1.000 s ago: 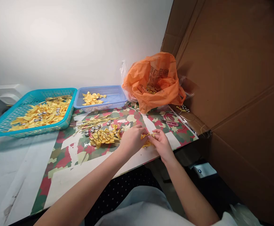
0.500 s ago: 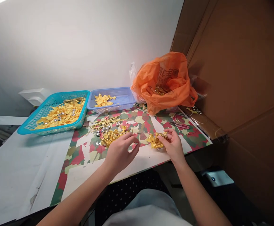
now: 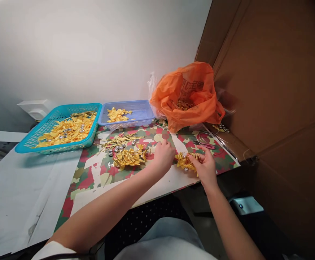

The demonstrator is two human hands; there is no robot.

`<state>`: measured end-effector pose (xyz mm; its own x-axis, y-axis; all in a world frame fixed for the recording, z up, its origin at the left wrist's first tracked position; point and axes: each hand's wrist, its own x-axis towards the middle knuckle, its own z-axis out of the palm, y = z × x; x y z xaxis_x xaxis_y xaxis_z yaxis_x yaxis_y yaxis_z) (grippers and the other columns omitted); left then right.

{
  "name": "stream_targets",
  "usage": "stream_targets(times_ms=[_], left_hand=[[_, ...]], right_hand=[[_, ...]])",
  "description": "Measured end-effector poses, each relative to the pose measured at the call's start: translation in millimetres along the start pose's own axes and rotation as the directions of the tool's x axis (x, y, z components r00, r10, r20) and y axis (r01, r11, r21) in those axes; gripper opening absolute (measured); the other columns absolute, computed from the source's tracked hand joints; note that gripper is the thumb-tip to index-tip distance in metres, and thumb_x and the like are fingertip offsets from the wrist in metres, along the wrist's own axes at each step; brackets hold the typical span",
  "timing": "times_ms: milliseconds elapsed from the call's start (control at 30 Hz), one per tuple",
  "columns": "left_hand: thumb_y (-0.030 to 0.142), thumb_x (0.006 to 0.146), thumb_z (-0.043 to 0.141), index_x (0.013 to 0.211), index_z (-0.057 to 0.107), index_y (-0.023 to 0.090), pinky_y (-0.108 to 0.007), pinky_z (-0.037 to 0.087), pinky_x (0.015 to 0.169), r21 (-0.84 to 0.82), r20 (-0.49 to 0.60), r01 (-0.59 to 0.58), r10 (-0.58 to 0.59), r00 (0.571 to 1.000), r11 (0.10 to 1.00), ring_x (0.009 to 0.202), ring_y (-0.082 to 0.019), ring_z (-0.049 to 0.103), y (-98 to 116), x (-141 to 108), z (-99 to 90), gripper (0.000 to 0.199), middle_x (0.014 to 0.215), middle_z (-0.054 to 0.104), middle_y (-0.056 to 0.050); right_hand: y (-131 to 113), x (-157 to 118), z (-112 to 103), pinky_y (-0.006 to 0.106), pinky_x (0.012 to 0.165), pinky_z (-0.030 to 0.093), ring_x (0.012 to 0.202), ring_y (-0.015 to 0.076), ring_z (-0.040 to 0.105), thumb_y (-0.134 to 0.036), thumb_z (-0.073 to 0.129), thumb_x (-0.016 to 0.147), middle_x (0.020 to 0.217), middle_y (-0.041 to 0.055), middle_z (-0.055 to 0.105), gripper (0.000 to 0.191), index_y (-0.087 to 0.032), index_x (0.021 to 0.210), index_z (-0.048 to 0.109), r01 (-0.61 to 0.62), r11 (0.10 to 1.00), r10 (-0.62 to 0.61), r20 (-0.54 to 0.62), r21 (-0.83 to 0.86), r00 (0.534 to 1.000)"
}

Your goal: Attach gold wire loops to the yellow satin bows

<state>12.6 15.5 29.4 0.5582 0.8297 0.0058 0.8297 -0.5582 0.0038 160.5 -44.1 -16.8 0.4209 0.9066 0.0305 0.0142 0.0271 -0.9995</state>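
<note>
Forearms (image 3: 116, 200) converge, left grip (image 3: 164, 156) curled, right grip (image 3: 207, 169) clasping yellow bows (image 3: 182, 162).

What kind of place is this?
Perhaps a small craft workspace: the right hand holds a yellow ribbon bunch, gold strips lie on the patterned tabletop, and a teal basket holds more yellow pieces.

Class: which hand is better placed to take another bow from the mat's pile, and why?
Probably the left hand: it is nearer the yellow bow pile, while the right hand is occupied holding a bow bunch.
</note>
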Motion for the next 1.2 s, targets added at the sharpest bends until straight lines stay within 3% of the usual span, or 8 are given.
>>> stream_targets(times_ms=[133,333,667,1033,1200], left_hand=[[0.003,0.076,0.061,0.09,0.072,0.01,-0.034,0.041,0.067,0.015,0.034,-0.022,0.021,0.999,1.0,0.094,-0.03,0.059,-10,9,10.0,0.019,0.09,0.069,-0.018],[0.004,0.081,0.053,0.097,0.069,0.007,-0.035,0.045,0.07,0.056,0.023,-0.08,0.078,0.997,0.995,0.094,-0.029,0.059,-21,2,20.9,0.022,0.096,0.067,-0.019],[0.012,0.094,0.041,0.099,0.064,0.009,-0.036,0.046,0.075,0.049,-0.072,-0.069,0.073,0.995,0.996,0.093,-0.027,0.057,-18,-17,13.3,0.024,0.098,0.065,-0.015],[0.013,0.093,0.044,0.094,0.065,0.009,-0.035,0.047,0.076,0.005,-0.128,0.005,-0.005,0.992,1.0,0.092,-0.026,0.058,-22,-24,10.7,0.022,0.094,0.064,-0.014],[0.013,0.095,0.04,0.094,0.064,0.008,-0.035,0.047,0.075,-0.016,-0.133,0.022,-0.024,0.991,1.0,0.091,-0.027,0.059,-21,-22,11.1,0.024,0.092,0.064,-0.014]], right_hand=[[-2,3,-4,0.033,0.064,0.056,0.07,0.0216,0.069,-0.038,0.081,0.063,0.076,-0.0005,0.071,0.06,-0.025,0.114,0.051,-0.053,0.993,0.054,-0.002,0.109,0.999],[1,9,0,0.031,0.058,0.053,0.063,0.0202,0.066,-0.037,0.078,0.067,0.069,-0.0015,0.068,0.05,-0.024,0.106,0.049,-0.039,0.999,0.039,0.019,0.007,0.999],[-2,10,29,0.031,0.059,0.052,0.062,0.0195,0.065,-0.034,0.072,0.067,0.069,-0.0005,0.069,0.042,-0.023,0.101,0.049,0.007,0.997,0.002,0.123,-0.071,0.992],[4,16,45,0.031,0.061,0.053,0.066,0.0186,0.066,-0.033,0.07,0.07,0.071,-0.0021,0.066,0.042,-0.024,0.103,0.044,0.053,0.997,-0.055,-0.019,-0.059,0.998],[2,10,52,0.031,0.064,0.052,0.065,0.0175,0.064,-0.033,0.069,0.071,0.071,-0.0017,0.067,0.039,-0.024,0.101,0.045,0.076,0.994,-0.067,0.096,-0.085,0.993]])
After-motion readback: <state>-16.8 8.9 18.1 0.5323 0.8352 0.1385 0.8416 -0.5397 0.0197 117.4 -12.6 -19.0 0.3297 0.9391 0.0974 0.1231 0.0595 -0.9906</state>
